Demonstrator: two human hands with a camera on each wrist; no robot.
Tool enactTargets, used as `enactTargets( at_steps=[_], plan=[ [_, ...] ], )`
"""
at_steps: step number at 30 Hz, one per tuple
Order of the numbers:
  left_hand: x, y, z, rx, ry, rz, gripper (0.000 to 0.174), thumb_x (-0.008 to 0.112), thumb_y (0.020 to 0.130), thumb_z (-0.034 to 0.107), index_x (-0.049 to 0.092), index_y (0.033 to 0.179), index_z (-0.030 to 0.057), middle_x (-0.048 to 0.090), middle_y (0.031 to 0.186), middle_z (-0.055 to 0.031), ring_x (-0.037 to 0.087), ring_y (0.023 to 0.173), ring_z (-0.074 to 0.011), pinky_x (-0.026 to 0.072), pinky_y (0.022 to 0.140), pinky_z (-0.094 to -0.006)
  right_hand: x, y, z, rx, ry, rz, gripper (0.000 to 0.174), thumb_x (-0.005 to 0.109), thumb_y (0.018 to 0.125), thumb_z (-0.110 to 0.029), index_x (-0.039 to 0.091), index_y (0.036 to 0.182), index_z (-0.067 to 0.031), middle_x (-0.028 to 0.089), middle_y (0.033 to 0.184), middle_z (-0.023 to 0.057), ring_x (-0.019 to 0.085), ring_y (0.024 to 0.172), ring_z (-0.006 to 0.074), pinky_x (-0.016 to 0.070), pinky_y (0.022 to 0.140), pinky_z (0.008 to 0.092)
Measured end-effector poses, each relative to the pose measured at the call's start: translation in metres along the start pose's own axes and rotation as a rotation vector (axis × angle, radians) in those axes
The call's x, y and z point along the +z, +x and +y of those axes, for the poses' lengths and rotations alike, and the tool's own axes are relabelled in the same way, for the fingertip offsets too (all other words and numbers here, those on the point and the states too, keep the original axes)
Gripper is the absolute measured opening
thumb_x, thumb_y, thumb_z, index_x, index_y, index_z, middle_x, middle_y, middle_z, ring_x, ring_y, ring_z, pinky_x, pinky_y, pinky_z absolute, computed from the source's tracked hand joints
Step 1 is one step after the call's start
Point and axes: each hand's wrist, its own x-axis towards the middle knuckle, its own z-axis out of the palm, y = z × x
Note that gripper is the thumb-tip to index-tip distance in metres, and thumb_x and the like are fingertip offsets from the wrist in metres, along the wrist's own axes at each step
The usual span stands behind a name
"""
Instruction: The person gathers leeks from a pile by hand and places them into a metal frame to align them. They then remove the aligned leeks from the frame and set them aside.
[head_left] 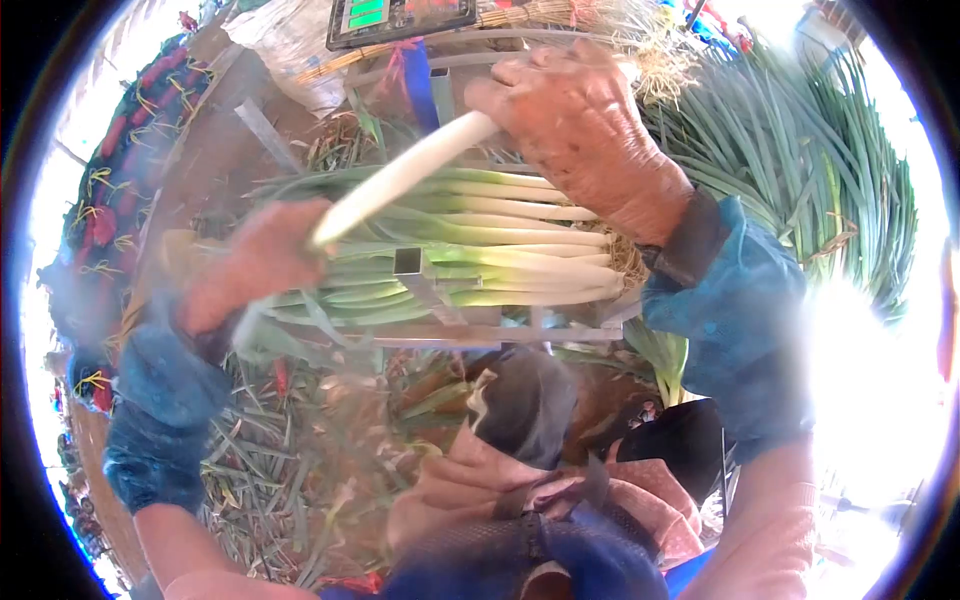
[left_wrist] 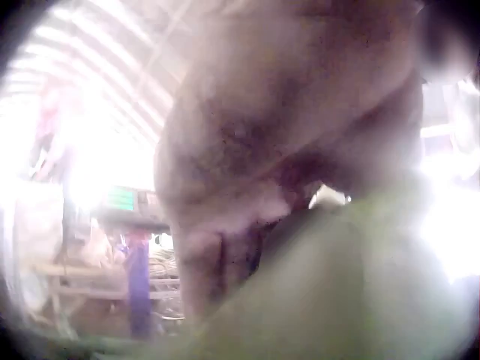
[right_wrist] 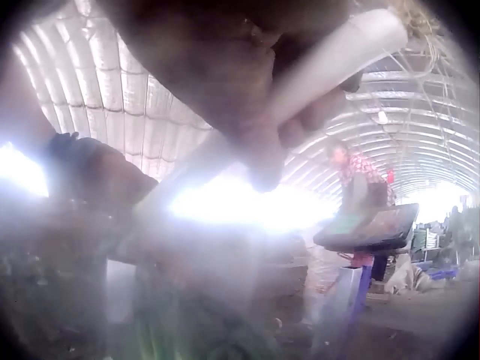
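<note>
A long green onion [head_left: 405, 175] with a thick white stalk slants between my two hands in the head view. My right hand [head_left: 590, 140] grips it near the root end, with the stringy roots [head_left: 665, 68] past the fingers. Lower down on the left, my blurred left hand [head_left: 262, 262] holds the leaf end. Below the stalk, several green onions [head_left: 540, 235] lie side by side on a metal rack [head_left: 500, 333], roots to the right. In the right wrist view, fingers wrap around the white stalk [right_wrist: 337, 64]. Blurred green leaves [left_wrist: 300, 300] fill the left wrist view's lower part.
A scale [head_left: 400, 22] with a green display stands beyond the rack. A large heap of green onions [head_left: 790, 150] lies at right. Metal uprights [head_left: 418, 270] rise from the rack. Leaf scraps [head_left: 260, 490] cover the floor. Another person [right_wrist: 365, 180] stands behind the scale.
</note>
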Motion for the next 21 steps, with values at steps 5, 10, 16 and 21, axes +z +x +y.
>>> enactTargets(
  at_steps=[5, 10, 16, 21],
  plan=[
    [-0.067, 0.018, -0.005, -0.021, 0.563, 0.358, 0.037, 0.057, 0.072, 0.005, 0.058, 0.109, 0.0091, 0.062, 0.086, -0.0155, 0.059, 0.083, -0.0345, 0.0478, 0.073, -0.0429, 0.005, 0.014, -0.001, 0.196, 0.083, -0.055, 0.026, 0.058, 0.079, -0.020, 0.057, 0.104, -0.0135, 0.061, 0.085, 0.0083, 0.060, 0.081, 0.0259, 0.0430, 0.074, 0.0428],
    [-0.039, 0.090, -0.019, 0.109, 0.783, 0.597, 0.038, 0.065, 0.068, 0.013, 0.057, 0.106, 0.0108, 0.059, 0.082, -0.0135, 0.059, 0.084, -0.0303, 0.0453, 0.072, -0.0415, 0.064, -0.022, 0.023, 0.385, 0.239, -0.179, 0.027, 0.064, 0.076, -0.021, 0.058, 0.101, -0.0103, 0.062, 0.079, 0.0124, 0.060, 0.074, 0.0325, 0.0445, 0.062, 0.0447],
    [0.063, 0.198, -0.046, -0.125, 0.423, 0.271, 0.024, 0.065, 0.073, 0.032, 0.066, 0.089, 0.0141, 0.065, 0.088, -0.0121, 0.059, 0.095, -0.0274, 0.0398, 0.078, -0.0475, 0.161, -0.093, 0.022, 0.602, 0.330, -0.532, 0.015, 0.062, 0.076, -0.021, 0.063, 0.085, -0.0097, 0.064, 0.082, 0.0128, 0.063, 0.083, 0.0320, 0.0450, 0.071, 0.0478],
    [0.116, 0.240, -0.063, -0.012, 0.429, 0.365, 0.033, 0.064, 0.075, 0.040, 0.066, 0.090, 0.0112, 0.065, 0.086, -0.0118, 0.058, 0.096, -0.0280, 0.0384, 0.085, -0.0454, 0.214, -0.131, 0.026, 0.753, 0.380, -0.912, 0.029, 0.064, 0.075, -0.033, 0.064, 0.094, -0.0104, 0.065, 0.098, 0.0130, 0.059, 0.097, 0.0354, 0.0448, 0.080, 0.0474]
  ],
)
